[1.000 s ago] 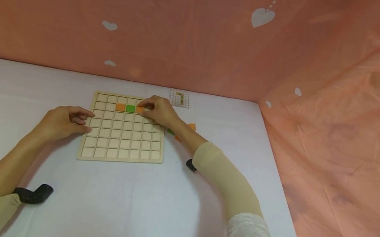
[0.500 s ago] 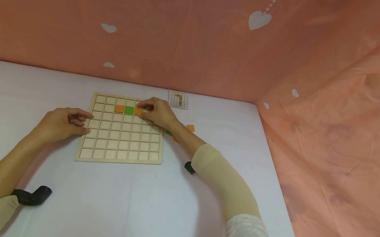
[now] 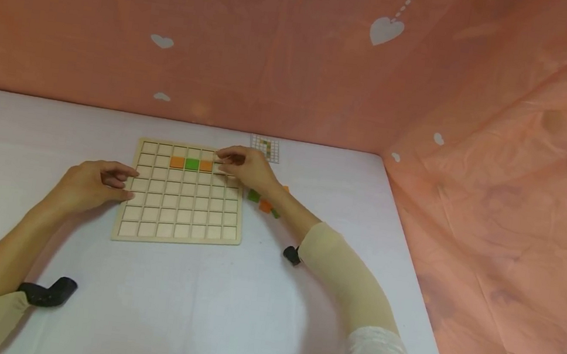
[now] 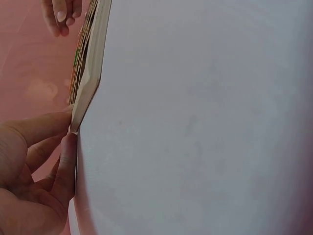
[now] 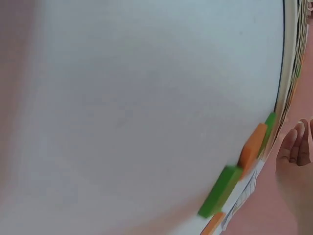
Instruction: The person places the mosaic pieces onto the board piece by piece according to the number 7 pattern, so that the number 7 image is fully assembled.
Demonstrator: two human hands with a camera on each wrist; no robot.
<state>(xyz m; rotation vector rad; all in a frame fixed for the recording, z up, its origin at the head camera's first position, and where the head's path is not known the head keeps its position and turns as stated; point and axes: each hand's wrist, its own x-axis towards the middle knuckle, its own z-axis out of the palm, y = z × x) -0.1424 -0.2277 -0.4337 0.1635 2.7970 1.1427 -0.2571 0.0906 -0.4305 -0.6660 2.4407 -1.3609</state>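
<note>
A pale wooden grid board lies on the white table. Two orange tiles and a green tile between them sit side by side in its second row from the back. My left hand touches the board's left edge, thumb and fingertips spaced along it; the left wrist view has these fingertips right at the board's side. Above the board's back right part hovers my right hand, its fingers loosely bent and apart from the tiles, with nothing visible between them.
Several loose green and orange tiles lie right of the board, partly hidden under the right forearm. Behind the right hand is a small pattern card. A pink curtain with hearts rises along the table's back and right.
My right hand has let go of the right-hand orange tile and moved a little to the right, uncovering it and more of the loose tiles. The left hand stays at the board's edge.
</note>
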